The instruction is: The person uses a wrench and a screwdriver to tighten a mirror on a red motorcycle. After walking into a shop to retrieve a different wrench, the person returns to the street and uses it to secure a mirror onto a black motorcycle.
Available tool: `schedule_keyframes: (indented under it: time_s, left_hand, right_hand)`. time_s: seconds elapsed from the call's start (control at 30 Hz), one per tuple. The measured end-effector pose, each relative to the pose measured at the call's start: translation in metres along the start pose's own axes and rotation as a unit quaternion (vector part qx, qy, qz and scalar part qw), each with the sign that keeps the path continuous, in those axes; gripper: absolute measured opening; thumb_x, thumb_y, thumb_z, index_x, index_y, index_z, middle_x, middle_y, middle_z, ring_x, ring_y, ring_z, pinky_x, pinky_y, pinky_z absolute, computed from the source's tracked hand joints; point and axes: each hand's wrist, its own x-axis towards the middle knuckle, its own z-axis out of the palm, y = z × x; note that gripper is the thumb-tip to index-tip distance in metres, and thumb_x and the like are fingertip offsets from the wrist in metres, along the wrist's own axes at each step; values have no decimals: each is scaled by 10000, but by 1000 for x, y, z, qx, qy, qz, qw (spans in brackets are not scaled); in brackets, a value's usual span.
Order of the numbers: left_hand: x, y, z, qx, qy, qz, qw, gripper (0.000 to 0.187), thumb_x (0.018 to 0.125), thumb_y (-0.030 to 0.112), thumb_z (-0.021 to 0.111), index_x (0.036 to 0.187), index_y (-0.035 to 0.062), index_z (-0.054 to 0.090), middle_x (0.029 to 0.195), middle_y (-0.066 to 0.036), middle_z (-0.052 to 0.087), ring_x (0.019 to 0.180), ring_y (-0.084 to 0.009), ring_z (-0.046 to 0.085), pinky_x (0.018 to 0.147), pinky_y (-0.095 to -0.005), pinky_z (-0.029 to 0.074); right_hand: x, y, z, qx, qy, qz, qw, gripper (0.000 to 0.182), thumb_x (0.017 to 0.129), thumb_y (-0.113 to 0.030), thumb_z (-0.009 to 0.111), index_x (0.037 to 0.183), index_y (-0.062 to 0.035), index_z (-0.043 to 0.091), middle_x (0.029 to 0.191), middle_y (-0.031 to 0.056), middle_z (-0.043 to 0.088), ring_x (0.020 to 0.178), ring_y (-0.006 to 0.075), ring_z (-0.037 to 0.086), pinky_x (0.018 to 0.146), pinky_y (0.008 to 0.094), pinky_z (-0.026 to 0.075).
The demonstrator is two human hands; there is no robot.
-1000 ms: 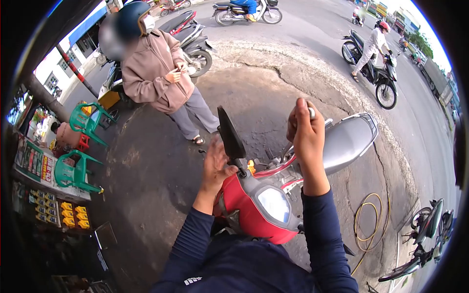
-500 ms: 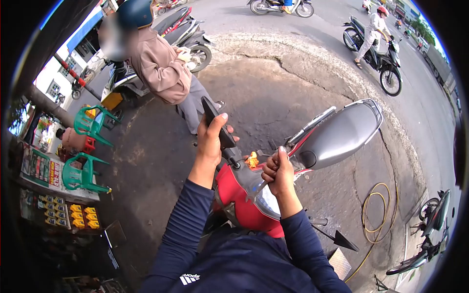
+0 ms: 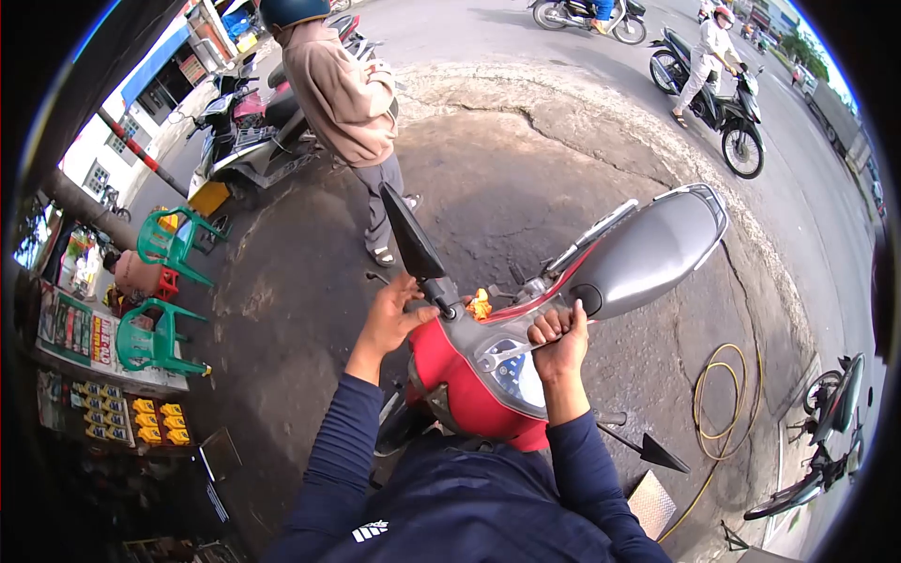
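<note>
I stand over a red scooter with a grey seat and a speedometer just below me. My left hand wraps the left handlebar, right beside the stem of the black left mirror, which stands upright. At the seat's front end, my right hand is closed around the right handlebar grip. Whether a tool is still in that fist is hidden. The right black mirror points down at the lower right.
A person in a beige hoodie stands ahead beside parked motorbikes. Green plastic chairs and a stall of goods are on the left. A yellow hose coils on the right; a rider passes on the road.
My left hand slid down from the mirror to the handlebar. My right hand dropped from high in the air, touched the dashboard with a small tool, then gripped the right handlebar.
</note>
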Motion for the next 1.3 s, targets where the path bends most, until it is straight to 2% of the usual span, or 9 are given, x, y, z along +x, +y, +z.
schedule_keyframes:
  time_s: [0.1, 0.3, 0.43, 0.53, 0.67, 0.8, 0.83, 1.07, 1.3]
  left_hand:
    - [-18, -2, 21, 249, 23, 29, 968, 469, 783, 90, 789, 1235, 94, 666, 1289, -85, 627, 1226, -275, 545, 1047, -396, 424]
    - [-15, -17, 46, 302, 95, 112, 942, 178, 736, 110, 812, 874, 40, 725, 1011, -71, 681, 1034, -299, 559, 903, -426, 461]
    - [-8, -9, 28, 264, 26, 133, 955, 435, 727, 186, 854, 1113, 84, 681, 1079, -87, 687, 1039, -293, 604, 927, -399, 478]
    - [-4, 24, 25, -222, 51, 58, 972, 659, 838, 347, 791, 1376, 118, 487, 1146, -116, 669, 1055, -264, 620, 951, -405, 479]
    - [26, 35, 31, -325, 56, -27, 944, 526, 1003, 524, 507, 1279, 83, 430, 972, -99, 630, 879, -206, 636, 834, -372, 515]
    - [37, 34, 43, -267, 64, -100, 956, 686, 999, 607, 406, 1371, 31, 432, 806, -60, 519, 698, -164, 526, 678, -337, 468]
    - [39, 39, 49, -276, 97, -92, 952, 489, 1025, 561, 390, 1025, 78, 468, 716, -31, 511, 613, -125, 533, 599, -288, 480]
    - [30, 39, 64, -266, 180, -54, 946, 539, 1002, 603, 398, 947, 70, 455, 727, -33, 477, 602, -122, 494, 591, -275, 450]
    - [28, 28, 60, -272, 178, -64, 943, 707, 959, 676, 397, 1289, 53, 452, 739, -33, 442, 592, -128, 444, 569, -293, 411]
  right_hand:
    - [-6, -13, 2, -227, 101, -90, 964, 532, 1024, -518, 439, 700, -100, 494, 835, 97, 604, 853, 191, 595, 679, 318, 480]
    - [-32, -13, 6, -255, 85, -22, 963, 487, 1050, -443, 438, 1154, 22, 541, 847, 131, 607, 722, 249, 682, 635, 325, 597]
    - [-56, 0, -10, -324, 27, -37, 945, 336, 1024, -235, 552, 1200, 51, 555, 933, 189, 678, 777, 265, 719, 689, 343, 609]
    - [-75, 6, -15, -335, -1, -18, 942, 345, 1014, -222, 568, 1190, 74, 546, 938, 204, 677, 779, 283, 718, 714, 376, 608]
    - [-66, 22, -18, -305, 11, -15, 952, 335, 1010, -214, 576, 1182, 71, 547, 951, 199, 684, 804, 288, 716, 748, 382, 606]
    - [-50, 15, -17, -311, 8, 22, 950, 320, 1002, -208, 590, 1174, 59, 558, 940, 189, 685, 778, 275, 712, 725, 370, 604]
    - [-45, 11, -18, -307, 11, 36, 951, 318, 999, -211, 596, 1171, 54, 561, 929, 185, 683, 764, 269, 709, 710, 365, 603]
    - [14, -8, -11, -326, -8, 117, 938, 204, 985, -197, 615, 1037, -17, 534, 854, 181, 686, 698, 256, 704, 632, 351, 601]
    - [82, 27, 34, -296, 42, -25, 954, 313, 1018, -344, 570, 909, -70, 466, 764, 56, 539, 685, 201, 616, 604, 345, 564]
